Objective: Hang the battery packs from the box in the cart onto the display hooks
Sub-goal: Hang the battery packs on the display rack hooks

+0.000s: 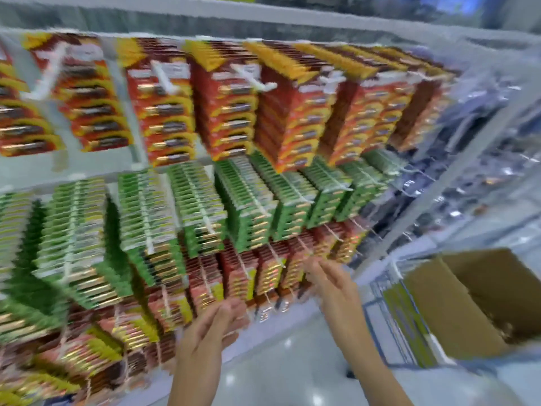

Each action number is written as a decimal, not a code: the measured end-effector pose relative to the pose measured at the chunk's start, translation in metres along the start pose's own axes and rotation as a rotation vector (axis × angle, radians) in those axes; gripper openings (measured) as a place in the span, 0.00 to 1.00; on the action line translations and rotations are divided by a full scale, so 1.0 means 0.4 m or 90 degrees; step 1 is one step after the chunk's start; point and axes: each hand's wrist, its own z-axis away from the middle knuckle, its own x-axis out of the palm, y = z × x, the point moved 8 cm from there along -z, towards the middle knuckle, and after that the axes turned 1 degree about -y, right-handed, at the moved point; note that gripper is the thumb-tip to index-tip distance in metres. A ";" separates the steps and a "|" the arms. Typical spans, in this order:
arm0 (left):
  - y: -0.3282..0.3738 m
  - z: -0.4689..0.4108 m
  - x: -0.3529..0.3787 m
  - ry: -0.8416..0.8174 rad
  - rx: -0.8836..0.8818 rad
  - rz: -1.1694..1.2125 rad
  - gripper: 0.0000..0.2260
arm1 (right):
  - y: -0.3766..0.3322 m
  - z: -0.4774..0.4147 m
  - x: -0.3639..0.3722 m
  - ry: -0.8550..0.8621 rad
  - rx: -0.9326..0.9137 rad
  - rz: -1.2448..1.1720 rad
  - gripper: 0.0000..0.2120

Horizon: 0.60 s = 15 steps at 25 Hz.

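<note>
Faced a display wall smeared all over by motion blur. Found at 10 o'clock the red-and-yellow battery packs, hung in thick stacks along the top row, with white hooks poking out through them. Saw just beneath, at 9 o'clock and running on past the centre, the green battery packs, packed as densely on their own row. Noted under those, from 7 o'clock up toward the middle, the red battery packs filling the lowest row in view. Held the left hand up at 6 o'clock toward that red row, fingers straight and close together, clamped on nothing that showed, tips just beside the bottom edges of the red packs; could not tell through the blur whether touching. Stood over a pale glossy floor below both wrists. Raised the right hand higher, just right of centre, fingers stretched out and slightly apart, likewise gripping nothing visible, tips near the right end of the red row, contact too smeared to judge. Had the open cardboard box at 4 o'clock, flaps up, sitting in the cart, of which only a bluish wire frame showed at the box's left side; could not make out the contents. Glimpsed at 2 o'clock a further shelf of clear-wrapped goods, too blurred to name.
</note>
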 end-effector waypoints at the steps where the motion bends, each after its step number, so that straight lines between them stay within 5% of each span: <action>1: -0.015 -0.010 0.062 -0.034 -0.007 -0.018 0.11 | 0.053 0.014 -0.068 0.029 0.032 0.010 0.11; 4: -0.053 -0.044 0.242 -0.103 -0.023 -0.048 0.11 | 0.171 0.049 -0.263 0.120 0.110 -0.013 0.20; 8: -0.114 -0.070 0.532 -0.210 -0.070 -0.103 0.12 | 0.257 0.098 -0.547 0.275 0.143 -0.072 0.05; 15: -0.221 -0.021 1.013 -0.340 -0.034 -0.199 0.11 | 0.402 0.205 -0.973 0.477 0.177 -0.153 0.03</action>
